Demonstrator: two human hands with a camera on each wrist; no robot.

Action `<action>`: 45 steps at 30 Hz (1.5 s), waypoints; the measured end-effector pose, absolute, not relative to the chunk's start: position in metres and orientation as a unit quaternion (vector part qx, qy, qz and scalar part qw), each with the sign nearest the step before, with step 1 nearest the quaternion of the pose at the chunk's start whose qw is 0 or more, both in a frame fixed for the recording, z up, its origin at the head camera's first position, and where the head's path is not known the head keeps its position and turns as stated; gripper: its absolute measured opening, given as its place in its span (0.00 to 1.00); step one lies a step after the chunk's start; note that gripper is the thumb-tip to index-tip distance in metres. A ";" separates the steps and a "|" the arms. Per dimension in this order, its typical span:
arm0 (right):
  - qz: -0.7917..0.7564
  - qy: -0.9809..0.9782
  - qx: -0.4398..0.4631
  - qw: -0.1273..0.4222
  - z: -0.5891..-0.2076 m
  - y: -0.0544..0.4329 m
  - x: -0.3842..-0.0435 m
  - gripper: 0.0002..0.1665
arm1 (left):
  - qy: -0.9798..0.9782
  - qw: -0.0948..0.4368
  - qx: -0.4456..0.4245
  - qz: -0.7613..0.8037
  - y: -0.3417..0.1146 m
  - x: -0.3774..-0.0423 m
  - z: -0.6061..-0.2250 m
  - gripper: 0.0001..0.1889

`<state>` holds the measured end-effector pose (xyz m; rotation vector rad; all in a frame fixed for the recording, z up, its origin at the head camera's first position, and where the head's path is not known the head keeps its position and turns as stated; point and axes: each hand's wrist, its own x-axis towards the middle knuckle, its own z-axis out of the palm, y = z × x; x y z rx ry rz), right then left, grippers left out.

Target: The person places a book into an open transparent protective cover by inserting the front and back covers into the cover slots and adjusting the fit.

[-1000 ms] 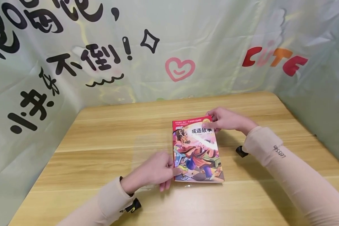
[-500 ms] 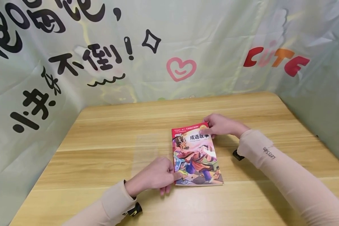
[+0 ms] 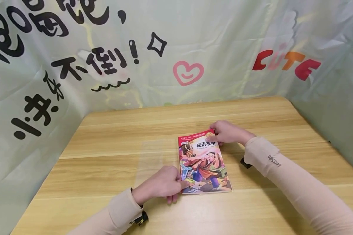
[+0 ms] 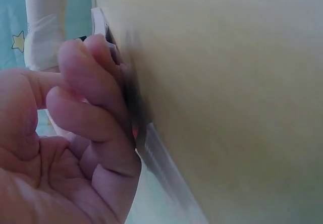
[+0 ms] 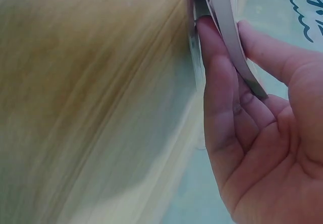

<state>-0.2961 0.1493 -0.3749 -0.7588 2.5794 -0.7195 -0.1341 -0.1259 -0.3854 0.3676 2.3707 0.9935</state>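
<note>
A paperback book with a red top band and a colourful cartoon cover lies face up in the middle of the table. My right hand pinches its top right corner, thumb on the cover. In the right wrist view, the fingers are under the bent edge of the book. My left hand grips the lower left edge, its thumb over the cover and its other fingers folded beside the spine. A clear plastic sheet spreads left of the book; its edge also shows below the left hand in the left wrist view.
The wooden table reaches back to a pale cloth backdrop printed with black characters, a pink heart and coloured letters. Cloth also hangs along the left and right sides. Black straps with small devices sit at both wrists.
The top of the book has come down toward me and a little left, along with my right hand. The glare on the cover has faded. My left hand has shifted only slightly.
</note>
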 end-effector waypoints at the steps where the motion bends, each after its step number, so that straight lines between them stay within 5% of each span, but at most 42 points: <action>1: -0.251 0.914 -0.268 0.173 -0.375 0.149 -0.296 0.14 | 0.880 0.268 0.138 0.366 -0.126 -0.134 -0.386 0.26; 18: -0.144 0.961 -0.222 0.077 -0.376 0.140 -0.284 0.20 | 0.887 0.268 0.153 0.344 -0.123 -0.134 -0.388 0.25; 45: -0.195 0.959 -0.170 0.116 -0.376 0.173 -0.303 0.22 | 0.902 0.270 0.162 0.296 -0.084 -0.162 -0.389 0.28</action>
